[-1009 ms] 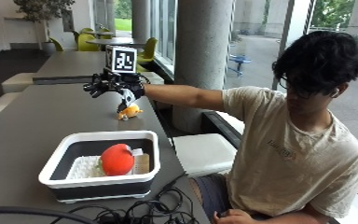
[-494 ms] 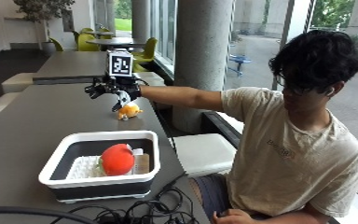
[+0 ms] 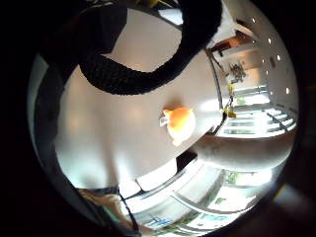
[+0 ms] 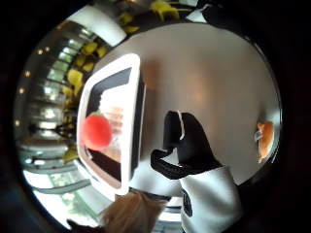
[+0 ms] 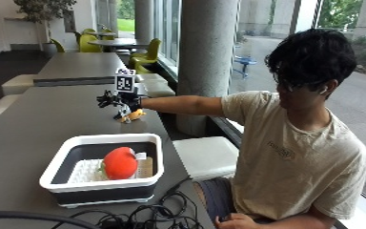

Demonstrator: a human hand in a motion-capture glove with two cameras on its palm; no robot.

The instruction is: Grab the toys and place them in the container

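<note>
From the outside view, the person reaches far out over the long grey worktop (image 5: 43, 124). The black-gloved right hand (image 5: 116, 101) hangs just above a small orange soft toy (image 5: 132, 115), which lies on the worktop well beyond the white and black plastic container (image 5: 62, 164). The fingers look spread out, so the grip is wide and holds nothing. A round red soft toy (image 5: 119, 162) already sits inside the container, on some pale things I cannot make out.

From the little finger side palm view, the small orange soft toy (image 3: 178, 124) lies on the worktop right under the palm, with nothing else near it. A curved black strap of the hand (image 3: 148, 64) crosses above it.

From the thumb side palm view, a black thumb (image 4: 182, 141) sticks out straight. The small orange soft toy (image 4: 265, 138) is off to one side, far from the container (image 4: 131, 121) with the red toy (image 4: 96, 132) in it.

The step now is to grab the orange toy. I think it goes best if the hand comes straight down, with fingers on both sides of the toy's fat middle. Close the grip only when the toy is right between them. It is soft and small, so a squeeze at its edge might push it away.
</note>
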